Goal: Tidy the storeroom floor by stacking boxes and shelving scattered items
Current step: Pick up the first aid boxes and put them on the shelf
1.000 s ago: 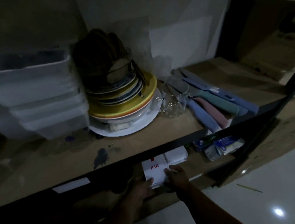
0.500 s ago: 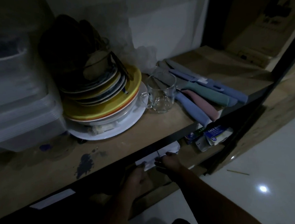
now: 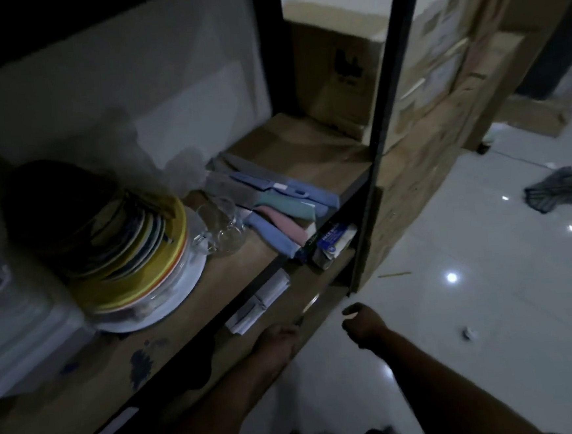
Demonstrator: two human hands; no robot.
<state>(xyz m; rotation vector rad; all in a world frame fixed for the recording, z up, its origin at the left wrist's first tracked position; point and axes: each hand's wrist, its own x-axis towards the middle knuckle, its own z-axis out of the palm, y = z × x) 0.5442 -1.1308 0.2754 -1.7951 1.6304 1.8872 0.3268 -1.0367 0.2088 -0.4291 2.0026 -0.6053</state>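
Two white boxes (image 3: 262,301) looked light, grippable by their sides; left hand (image 3: 276,341) and right hand (image 3: 362,327) hung loosely curled, empty.

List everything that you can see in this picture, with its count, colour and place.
plates: one stack, yellow, white and dark, upper shelf left
glass mug: one, clear, right of the plates
knives: several, blue, teal and pink handles, upper shelf right
plastic containers: count unclear, clear, upper shelf far left
white boxes: two, white, lower shelf
face mask box: one, blue and white, lower shelf right end
cardboard boxes: several, brown, right of the shelving
cloth: one, grey, floor far right
left hand: one, at lower shelf's front edge
right hand: one, above the floor, holding nothing
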